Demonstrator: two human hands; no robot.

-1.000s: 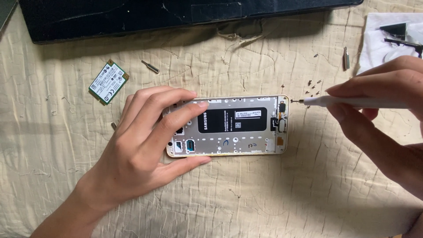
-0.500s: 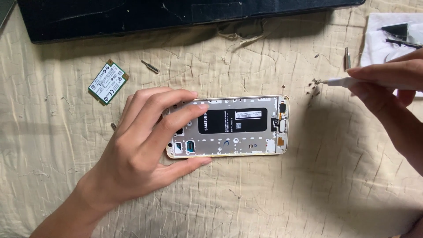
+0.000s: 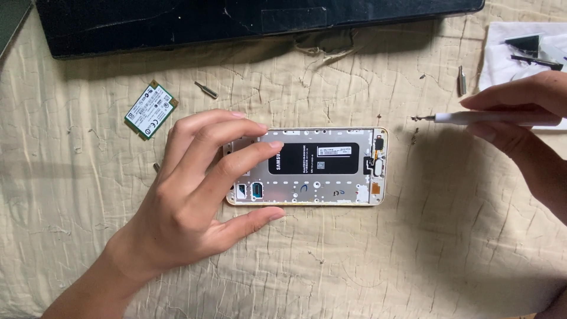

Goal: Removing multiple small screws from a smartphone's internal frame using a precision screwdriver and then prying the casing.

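Left hand: the left hand (image 3: 195, 201) lies spread over the left end of the opened phone (image 3: 322, 166), fingers on its upper edge and face, thumb against its lower edge; the grip is apart and pressing, not clamped around anything.
Right hand: the right hand (image 3: 520, 118) has its grip closed on a white screwdriver (image 3: 490, 118), held nearly level, tip pointing left.
Screwdriver tip: it hangs just off the phone's right end, apart from it, with what looks like a tiny screw (image 3: 417, 118) on the point; too small to be sure.
Phone: it lies flat on a cream quilted cloth (image 3: 354, 260), back cover off, black battery label and metal frame showing.
Nearby: a green circuit card (image 3: 151, 110) and a loose driver bit (image 3: 206, 90) lie up left, another bit (image 3: 461, 80) up right, small dark specks (image 3: 413, 140) near the tip, and a dark flat device (image 3: 236, 23) runs along the top.
Risk, screw: if it is only clinging to the tip, a jolt could drop it into the quilt's creases, where it would be hard to find.
Risk, phone: pinned at one end only, it could pivot on the soft cloth under a sideways push.
Risk, parts: bits and specks lying loose may get swept off by a sleeve or wrist.
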